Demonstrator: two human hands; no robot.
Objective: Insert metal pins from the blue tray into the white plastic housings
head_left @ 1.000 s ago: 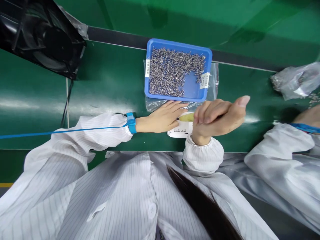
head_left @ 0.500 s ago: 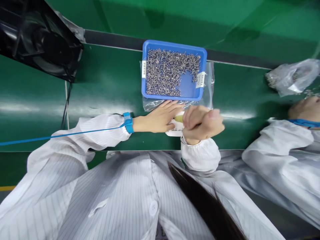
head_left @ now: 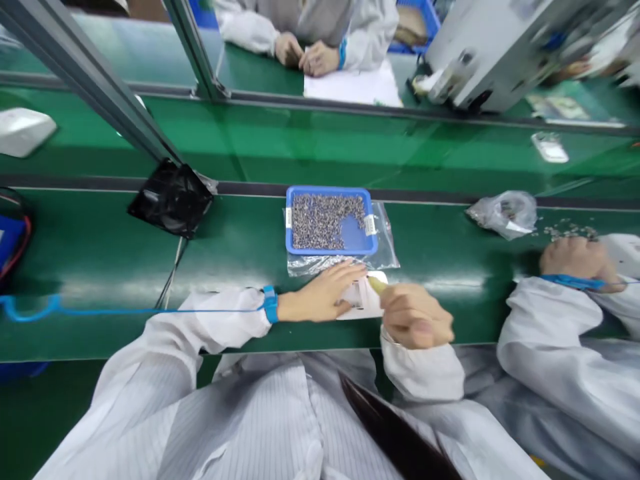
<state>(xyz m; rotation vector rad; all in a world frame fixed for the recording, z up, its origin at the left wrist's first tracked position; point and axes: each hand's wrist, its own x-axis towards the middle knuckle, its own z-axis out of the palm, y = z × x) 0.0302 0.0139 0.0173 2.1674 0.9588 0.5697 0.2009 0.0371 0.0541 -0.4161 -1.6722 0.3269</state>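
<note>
Yellow handle (head_left: 377, 285) is held by right hand (head_left: 416, 316), fingers (head_left: 400, 301) curled closed.

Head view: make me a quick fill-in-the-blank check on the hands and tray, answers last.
The blue wrist strap is on the person's ____ wrist.
The strapped hand lies flat on a piece coloured ____.
The other hand grips a tool handle coloured ____.
The tray of small metal parts sits on a clear plastic ____.

Missing words: left; white; yellow; bag.
</note>
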